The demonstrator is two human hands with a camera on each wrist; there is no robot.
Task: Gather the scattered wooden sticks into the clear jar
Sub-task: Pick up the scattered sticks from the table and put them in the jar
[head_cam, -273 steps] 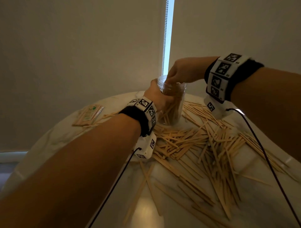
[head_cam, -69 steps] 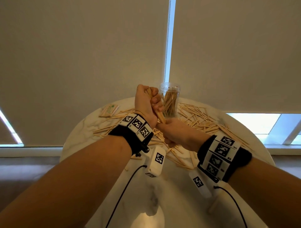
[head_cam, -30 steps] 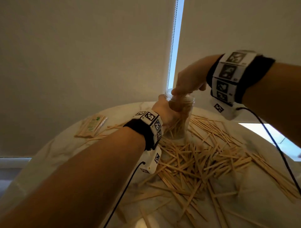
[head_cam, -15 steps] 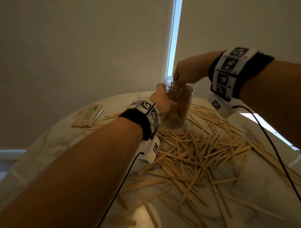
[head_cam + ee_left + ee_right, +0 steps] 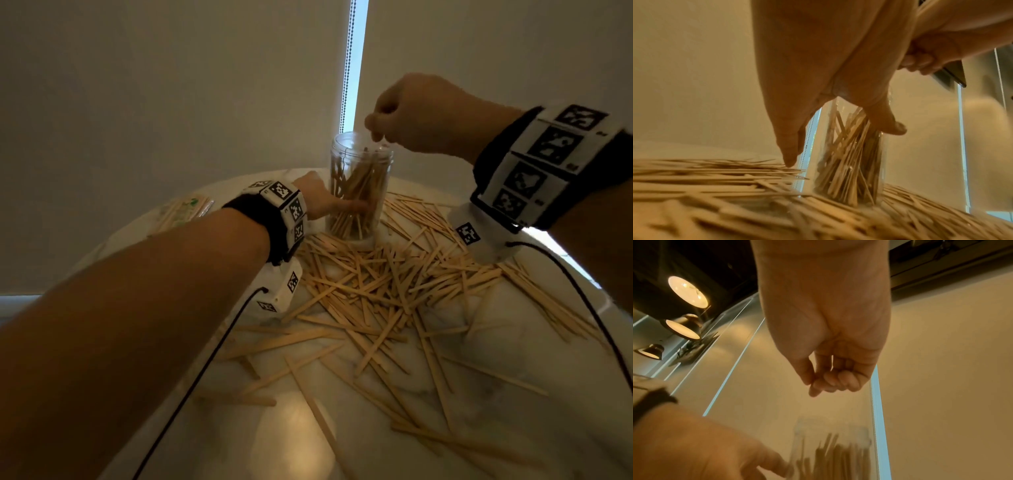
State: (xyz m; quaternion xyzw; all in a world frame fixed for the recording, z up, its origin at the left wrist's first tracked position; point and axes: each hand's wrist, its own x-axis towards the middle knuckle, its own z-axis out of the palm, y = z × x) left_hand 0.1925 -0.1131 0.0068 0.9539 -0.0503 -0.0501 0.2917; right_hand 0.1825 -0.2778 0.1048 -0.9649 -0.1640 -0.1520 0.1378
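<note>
Toward the far edge of the round marble table (image 5: 513, 346) stands the clear jar (image 5: 359, 192), upright and already packed well up its height with wooden sticks leaning at mixed angles. Around its base and spreading toward the near side lies the loose heap of scattered wooden sticks (image 5: 387, 291), crossing one another on the tabletop. The left hand (image 5: 317, 202) sits at the jar's left side, low down; in the left wrist view its thumb (image 5: 885, 123) lies against the jar wall while a straight finger (image 5: 789, 146) points down just beside the glass, above the sticks on the table, so the hand is spread around the jar rather than clenched on it. The right hand (image 5: 424, 113) hangs directly above the jar's open mouth, clear of the rim. Its fingers (image 5: 840, 379) are curled in toward the palm with the thumb close against them, and no stick shows between them in the right wrist view. Off to the left of the table lies a small wrapped bundle of sticks (image 5: 181, 214), well apart from the jar.
</note>
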